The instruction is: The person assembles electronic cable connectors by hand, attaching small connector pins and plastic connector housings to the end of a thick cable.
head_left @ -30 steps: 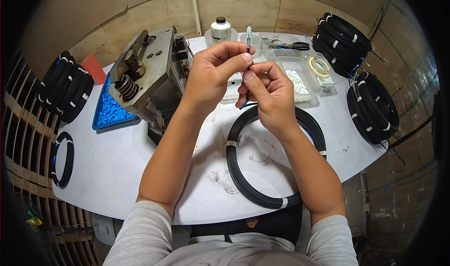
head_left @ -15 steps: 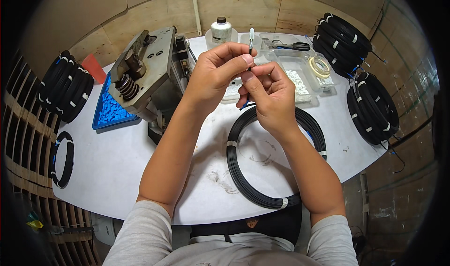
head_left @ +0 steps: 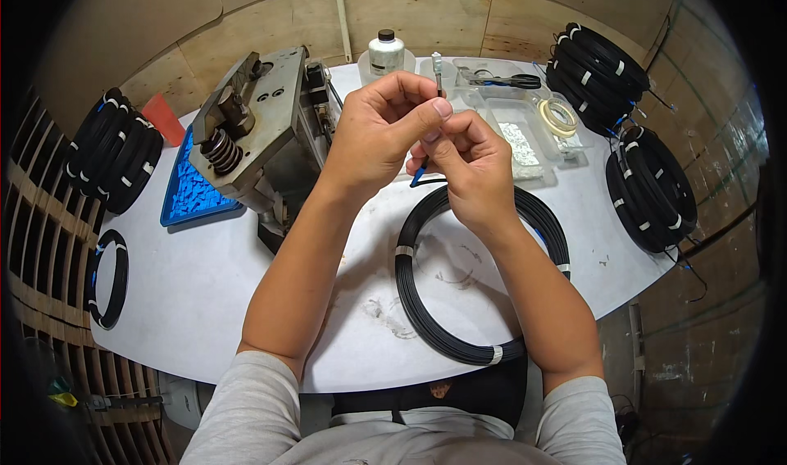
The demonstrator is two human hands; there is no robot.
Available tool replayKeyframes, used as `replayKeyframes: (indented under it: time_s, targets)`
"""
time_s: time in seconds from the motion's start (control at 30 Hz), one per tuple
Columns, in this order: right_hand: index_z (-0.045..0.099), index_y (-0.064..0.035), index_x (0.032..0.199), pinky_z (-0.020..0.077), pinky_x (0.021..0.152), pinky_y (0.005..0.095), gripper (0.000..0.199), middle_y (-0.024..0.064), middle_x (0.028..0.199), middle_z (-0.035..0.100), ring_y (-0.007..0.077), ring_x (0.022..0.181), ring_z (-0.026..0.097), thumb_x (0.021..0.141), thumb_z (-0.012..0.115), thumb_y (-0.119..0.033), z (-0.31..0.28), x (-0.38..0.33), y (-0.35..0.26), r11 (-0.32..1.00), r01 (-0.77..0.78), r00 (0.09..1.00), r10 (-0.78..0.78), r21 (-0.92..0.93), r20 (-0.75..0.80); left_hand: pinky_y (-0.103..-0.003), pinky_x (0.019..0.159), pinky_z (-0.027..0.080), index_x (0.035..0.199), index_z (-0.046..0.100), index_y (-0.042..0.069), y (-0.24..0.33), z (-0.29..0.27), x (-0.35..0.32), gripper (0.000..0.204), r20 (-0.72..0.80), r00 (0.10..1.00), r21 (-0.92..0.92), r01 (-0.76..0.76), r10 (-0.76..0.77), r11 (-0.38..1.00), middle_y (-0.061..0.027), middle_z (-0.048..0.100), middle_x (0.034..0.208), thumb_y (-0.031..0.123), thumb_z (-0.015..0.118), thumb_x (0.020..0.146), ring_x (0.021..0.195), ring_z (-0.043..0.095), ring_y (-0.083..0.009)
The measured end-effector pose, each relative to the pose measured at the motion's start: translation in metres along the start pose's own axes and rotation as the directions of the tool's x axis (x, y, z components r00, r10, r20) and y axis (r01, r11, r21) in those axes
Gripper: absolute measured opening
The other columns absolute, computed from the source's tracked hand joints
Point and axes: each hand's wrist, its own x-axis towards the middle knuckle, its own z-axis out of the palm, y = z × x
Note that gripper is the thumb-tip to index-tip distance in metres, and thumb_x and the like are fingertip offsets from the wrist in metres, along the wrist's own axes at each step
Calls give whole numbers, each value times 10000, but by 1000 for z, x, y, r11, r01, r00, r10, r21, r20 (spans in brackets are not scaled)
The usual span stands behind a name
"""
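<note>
Close together above the table, my left hand and my right hand both pinch the end of a thin black cable between thumb and fingers. A small pale, clear-looking connector points up from the cable end, above my left fingertips. Below the fingers, a blue sleeve shows on the cable. The black cable coil, bound with white ties, lies flat on the white table under my right forearm. My fingers hide the cable between the connector and the blue sleeve.
A metal press stands left of my hands, beside a blue tray of small blue pieces. Clear bins, a tape roll, pliers and a white bottle sit behind. Cable coils stand at both sides.
The connector has turned about its axis and sits slightly lower. More of the blue sleeve shows below my fingers. Both hands remain in nearly the same place, still pinching the cable.
</note>
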Motion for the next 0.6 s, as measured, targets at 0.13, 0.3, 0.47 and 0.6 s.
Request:
replayKeyframes:
  time_s: [0.13,0.3,0.47,0.6]
  targets:
    - [598,3,892,523,613,260,98,70,772,651,118,674,616,929,602,-88,0,0,-3,998,-57,998,57,-38,-4,-204,560,466,896,609,6,2,-1,0,145,-18,999,2,48,-48,999,-36,630,766,91,708,833,651,564,-65]
    - [624,6,904,521,618,260,138,67,756,655,114,674,614,931,610,-128,-1,0,-6,992,-105,995,104,-71,-8,-215,606,456,911,602,19,4,1,0,132,-52,996,22,71,-69,997,-18,615,743,77,692,833,664,561,-72]
    - [632,0,922,507,676,253,162,59,761,653,106,701,612,938,604,-158,-9,3,-4,992,-40,997,48,-122,62,-222,658,470,907,608,13,4,0,0,126,-47,996,-34,79,-80,996,-31,635,772,62,693,828,701,590,-83]
    - [632,-6,928,497,685,249,169,53,761,649,102,704,605,946,593,-170,-8,4,-4,994,-72,994,78,-84,72,-223,667,471,907,611,9,4,-2,0,120,-51,996,-20,73,-74,997,-34,638,775,55,690,829,702,593,-86]
